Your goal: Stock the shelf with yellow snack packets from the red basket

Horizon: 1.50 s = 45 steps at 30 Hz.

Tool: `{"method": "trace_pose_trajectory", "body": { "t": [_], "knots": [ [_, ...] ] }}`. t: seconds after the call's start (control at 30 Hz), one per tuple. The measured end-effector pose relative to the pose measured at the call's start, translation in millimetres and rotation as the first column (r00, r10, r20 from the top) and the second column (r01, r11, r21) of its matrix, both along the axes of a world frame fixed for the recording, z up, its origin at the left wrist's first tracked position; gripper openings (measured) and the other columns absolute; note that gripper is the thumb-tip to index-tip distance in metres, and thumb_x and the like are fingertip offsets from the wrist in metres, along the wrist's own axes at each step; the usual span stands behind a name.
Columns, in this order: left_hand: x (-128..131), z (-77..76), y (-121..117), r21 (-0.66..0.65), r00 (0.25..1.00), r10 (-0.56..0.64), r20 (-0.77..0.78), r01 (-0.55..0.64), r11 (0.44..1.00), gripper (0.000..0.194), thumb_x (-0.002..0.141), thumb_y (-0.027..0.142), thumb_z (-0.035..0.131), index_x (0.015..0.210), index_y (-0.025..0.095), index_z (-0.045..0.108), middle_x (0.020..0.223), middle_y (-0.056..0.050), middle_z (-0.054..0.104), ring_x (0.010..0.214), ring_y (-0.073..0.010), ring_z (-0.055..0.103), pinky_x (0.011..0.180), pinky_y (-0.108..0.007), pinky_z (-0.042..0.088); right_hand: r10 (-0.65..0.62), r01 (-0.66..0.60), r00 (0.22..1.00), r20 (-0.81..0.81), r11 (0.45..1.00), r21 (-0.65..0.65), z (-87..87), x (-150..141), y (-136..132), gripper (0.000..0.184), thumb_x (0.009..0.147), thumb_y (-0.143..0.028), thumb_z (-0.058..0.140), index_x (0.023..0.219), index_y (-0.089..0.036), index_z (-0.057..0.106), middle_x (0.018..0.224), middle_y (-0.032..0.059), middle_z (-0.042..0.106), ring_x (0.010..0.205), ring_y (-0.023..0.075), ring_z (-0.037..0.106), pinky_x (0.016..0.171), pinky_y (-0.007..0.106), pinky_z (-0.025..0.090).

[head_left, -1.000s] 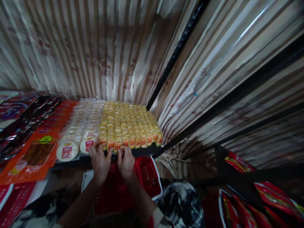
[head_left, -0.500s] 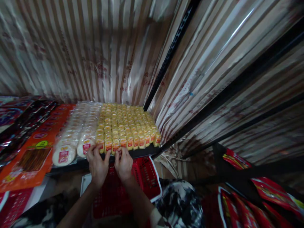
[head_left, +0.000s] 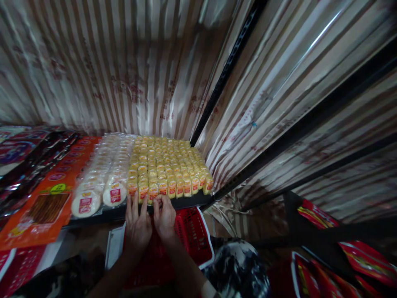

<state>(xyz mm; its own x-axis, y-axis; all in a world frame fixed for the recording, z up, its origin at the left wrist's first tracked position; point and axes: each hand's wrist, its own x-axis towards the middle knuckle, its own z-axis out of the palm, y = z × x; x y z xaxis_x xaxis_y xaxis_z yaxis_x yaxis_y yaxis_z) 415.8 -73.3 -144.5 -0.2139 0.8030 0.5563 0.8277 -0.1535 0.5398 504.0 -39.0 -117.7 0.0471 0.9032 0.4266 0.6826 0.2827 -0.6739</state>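
Small yellow wrapped snack packs (head_left: 172, 165) with red labels stand in close rows on a dark shelf (head_left: 189, 200). My left hand (head_left: 138, 221) lies at the front edge, its fingers stretched out and apart, their tips against the lower front of the leftmost packs. Beside it, my right hand (head_left: 165, 215) has bent fingers drawn together at the foot of the front row. What its fingertips hold, if anything, is hidden. Left of the yellow rows are round white packs (head_left: 114, 192) with pink-red labels, in clear wrap.
Orange snack bags (head_left: 51, 207) and dark shiny packs lie farther left. A red basket (head_left: 194, 231) with a white rim sits below the shelf. Black posts (head_left: 228, 62) rise before a striped sheet wall (head_left: 139, 62). Red packets (head_left: 366, 256) lie at lower right.
My left hand has moved right and down a little, and its bent fingers have straightened against the packs. My right hand stays at the front row. The view has shifted slightly.
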Motion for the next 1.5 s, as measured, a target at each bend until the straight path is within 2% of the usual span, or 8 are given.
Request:
{"method": "trace_pose_trajectory", "body": {
  "t": [0.23,0.4,0.57,0.8,1.03,1.23,1.4,1.5],
  "knots": [
    [-1,0.2,-5,0.014,0.995,-0.038,-0.09,0.039,0.999,0.052,0.079,0.01,0.045,0.129,0.022,0.052,0.151,-0.012,0.024,0.141,-0.0331,0.008,0.108,-0.056,0.027,-0.009,0.009,0.999,-0.047,1.0,-0.014,3.4,-1,-2,0.02,0.089,-0.029,0.043,0.08,-0.021,0.058,0.075,0.0019,0.063,0.067,0.0138,0.059,0.065,0.023,0.044],
    [2,-3.6,-4,0.0,0.988,-0.023,-0.153,0.024,1.0,0.052,0.081,0.013,0.044,0.132,0.019,0.048,0.15,-0.016,0.026,0.141,-0.033,0.007,0.106,-0.056,0.03,-0.012,0.011,0.999,-0.034,1.0,-0.013,2.3,-1,-2,0.02,0.089,-0.032,0.043,0.081,-0.021,0.057,0.075,0.0019,0.063,0.064,0.0139,0.059,0.062,0.023,0.044],
    [3,-3.4,-1,0.01,0.99,-0.051,-0.129,0.052,0.999,0.055,0.082,0.016,0.044,0.137,0.016,0.041,0.15,-0.017,0.025,0.142,-0.0309,0.008,0.108,-0.053,0.027,-0.019,0.018,1.0,-0.012,0.999,-0.026,2.0,-1,-1,0.02,0.088,-0.032,0.043,0.081,-0.021,0.057,0.076,0.0021,0.063,0.063,0.0139,0.059,0.061,0.023,0.044],
    [4,0.1,-4,0.034,0.981,0.006,-0.192,0.0,0.999,0.05,0.082,0.018,0.046,0.132,0.016,0.048,0.144,-0.021,0.035,0.136,-0.0331,0.026,0.102,-0.052,0.034,0.004,-0.004,1.0,0.013,1.0,0.002,1.0,0,-1,0.021,0.09,-0.032,0.041,0.084,-0.02,0.057,0.076,0.0018,0.062,0.064,0.0133,0.059,0.062,0.023,0.043],
    [8,-5.1,-5,0.007,0.963,-0.02,-0.268,0.023,1.0,0.054,0.082,0.017,0.049,0.136,0.019,0.043,0.151,-0.02,0.022,0.139,-0.0366,0.017,0.101,-0.054,0.035,0.014,-0.014,1.0,0.015,0.999,-0.03,-5.5,3,1,0.02,0.09,-0.031,0.04,0.085,-0.02,0.056,0.076,0.0023,0.062,0.065,0.0141,0.059,0.062,0.024,0.044],
    [13,-11.0,-5,0.004,0.951,-0.019,-0.308,0.021,1.0,0.061,0.084,0.016,0.048,0.142,0.02,0.031,0.155,-0.016,0.001,0.14,-0.0386,0.007,0.102,-0.056,0.034,0.106,-0.106,0.994,-0.013,0.994,-0.02,-5.7,8,1,0.024,0.092,-0.028,0.033,0.089,-0.019,0.056,0.083,0.0051,0.062,0.076,0.0158,0.059,0.073,0.028,0.047],
    [16,-13.9,-3,-0.011,0.943,0.009,-0.332,-0.014,1.0,0.058,0.085,0.014,0.043,0.142,0.015,0.031,0.154,-0.016,0.008,0.141,-0.0356,0.007,0.106,-0.054,0.032,0.274,-0.294,0.939,-0.208,0.953,-0.072,-7.9,21,1,0.031,0.095,-0.029,0.025,0.096,-0.02,0.055,0.088,0.0064,0.061,0.078,0.0146,0.06,0.068,0.026,0.052],
    [17,-14.1,-2,0.001,0.939,0.046,-0.342,-0.048,0.999,0.053,0.085,0.014,0.041,0.139,0.012,0.038,0.153,-0.017,0.015,0.141,-0.035,0.009,0.106,-0.053,0.031,0.295,-0.323,0.919,-0.262,0.944,-0.07,-5.4,27,-2,0.031,0.095,-0.03,0.026,0.099,-0.019,0.055,0.091,0.0078,0.061,0.078,0.0147,0.061,0.064,0.026,0.053]
  ]
}}
